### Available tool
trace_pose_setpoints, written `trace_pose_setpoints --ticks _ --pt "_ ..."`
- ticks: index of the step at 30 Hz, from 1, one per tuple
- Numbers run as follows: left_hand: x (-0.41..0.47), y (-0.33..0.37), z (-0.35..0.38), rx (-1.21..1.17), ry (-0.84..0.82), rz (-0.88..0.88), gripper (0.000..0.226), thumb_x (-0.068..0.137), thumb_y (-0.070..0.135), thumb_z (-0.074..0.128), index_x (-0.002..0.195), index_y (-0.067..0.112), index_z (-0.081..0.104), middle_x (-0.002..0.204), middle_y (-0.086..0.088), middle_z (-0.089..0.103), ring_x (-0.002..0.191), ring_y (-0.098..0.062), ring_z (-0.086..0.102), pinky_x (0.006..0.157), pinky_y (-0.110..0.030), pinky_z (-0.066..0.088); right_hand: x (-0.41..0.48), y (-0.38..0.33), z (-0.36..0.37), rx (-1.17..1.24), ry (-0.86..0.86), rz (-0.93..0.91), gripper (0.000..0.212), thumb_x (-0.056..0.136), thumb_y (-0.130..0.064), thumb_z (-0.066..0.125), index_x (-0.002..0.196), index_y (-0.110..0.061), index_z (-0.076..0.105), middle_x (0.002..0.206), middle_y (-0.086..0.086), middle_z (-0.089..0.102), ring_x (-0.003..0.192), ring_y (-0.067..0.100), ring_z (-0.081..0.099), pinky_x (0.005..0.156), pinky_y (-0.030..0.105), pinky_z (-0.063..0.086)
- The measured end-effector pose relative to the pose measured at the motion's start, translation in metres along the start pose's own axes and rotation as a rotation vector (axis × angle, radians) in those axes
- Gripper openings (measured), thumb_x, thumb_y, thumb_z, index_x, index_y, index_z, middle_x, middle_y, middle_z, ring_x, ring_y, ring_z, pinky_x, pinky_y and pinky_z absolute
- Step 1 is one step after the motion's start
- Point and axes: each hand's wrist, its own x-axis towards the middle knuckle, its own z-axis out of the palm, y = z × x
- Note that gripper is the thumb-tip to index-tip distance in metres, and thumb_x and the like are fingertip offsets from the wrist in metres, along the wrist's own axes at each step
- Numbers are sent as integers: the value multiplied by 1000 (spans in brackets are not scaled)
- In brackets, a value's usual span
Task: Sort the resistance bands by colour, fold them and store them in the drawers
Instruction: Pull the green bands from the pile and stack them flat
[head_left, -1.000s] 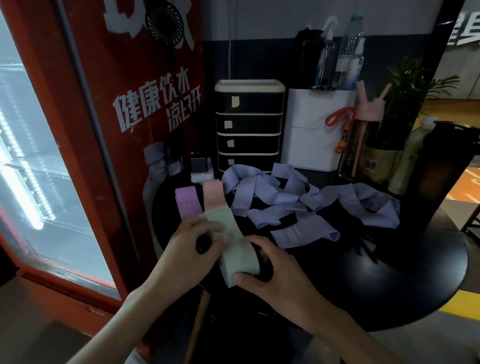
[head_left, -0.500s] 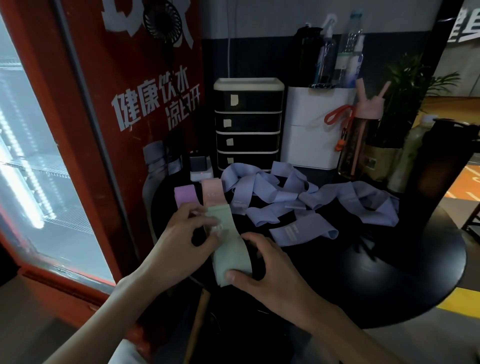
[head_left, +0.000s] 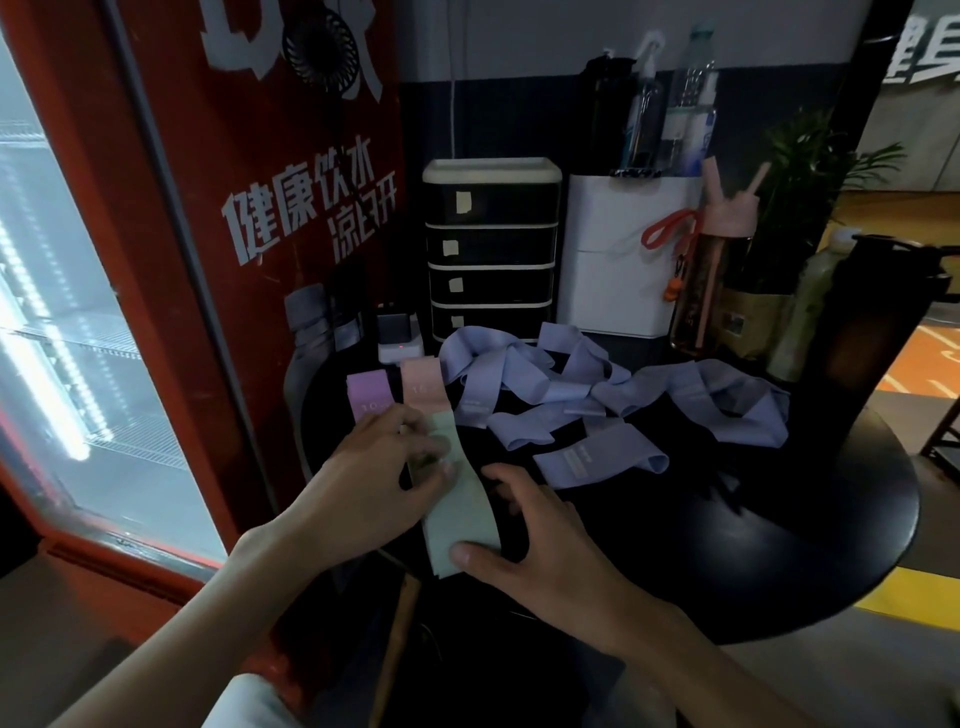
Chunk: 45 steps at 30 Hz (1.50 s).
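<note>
Green band (head_left: 461, 512): L hand (head_left: 374, 478) pinches mid part, R hand (head_left: 545, 540) holds near end.

A person's two forearms, bare from elbow to wrist, with the left hand (head_left: 374, 467) and right hand (head_left: 540, 540) uncovered. A fold of pale white cloth garment (head_left: 244, 704) shows beneath the left forearm.

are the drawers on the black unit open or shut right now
Shut: all four fronts of the black drawer unit sit flush in its frame, none pulled out.
</note>
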Motion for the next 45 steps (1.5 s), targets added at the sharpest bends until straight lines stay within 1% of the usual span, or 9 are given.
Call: trace_pose_setpoints --ticks 6,13,18,25,28,31,37,41,45 --pt "1 4 -1 65 -59 41 66 83 71 30 121 31 66 117 24 38 113 -5 39 101 -32 41 -2 6 1 8 2 -16 71 76 -63 65 136 -44 33 129 -19 44 121 3 37 109 37 34" --pt "7 1 -2 59 -70 12 68 81 71 25 115 31 68 121 18 42 115 -10 40 102 -34 40 8 6 4 117 26 15 66 75 -72 51 132 -41 41 128 -15 51 121 4 45 106 37 40" --pt "11 -9 -3 61 -24 -10 39 91 51 56 123 30 64 118 14 38 110 -10 37 98 -25 36 19 0 2 224 25 12 37 89 -49 59 119 -26 58 114 -12 64 106 0 59 94 35 51" --pt "20 -21 -4 -170 15 -148 44 86 34 73 126 30 56 113 12 51 104 -6 55 93 -27 47 32 -6 8 290 58 88 24 88 -44 61 100 -24 63 100 -7 68 93 7 65 87 41 54" --pt "17 -22 0 -220 66 -162 39 86 29 75 121 29 59 110 16 50 99 0 55 91 -23 46 37 -9 5 272 6 159 29 87 -49 59 99 -23 64 98 -8 68 91 7 65 83 32 55" --pt "17 -21 1 -240 107 -181 33 84 30 77 111 29 57 107 11 54 92 1 56 82 -20 45 42 -14 0 265 -29 194 26 90 -46 59 82 -21 60 80 -11 60 71 -1 58 56 9 41" --pt "14 -20 3 -348 124 -350 32 82 36 79 95 21 54 84 4 68 58 -12 67 59 -32 59 58 -23 -11 345 -173 254 26 91 -25 66 68 -22 57 50 -18 57 48 -10 54 41 4 34" --pt "16 -19 7 -390 133 -383 28 81 34 79 99 21 62 96 10 63 75 -4 65 55 -25 58 66 -27 -14 380 -214 325 12 87 -20 71 77 -18 65 69 -9 66 56 -2 61 45 10 42" --pt "18 -21 7 -413 81 -378 25 83 35 78 101 26 64 97 13 65 86 -2 64 62 -24 60 72 -29 -11 361 -201 364 17 85 -16 73 72 -18 62 69 -6 63 55 2 59 40 10 39"
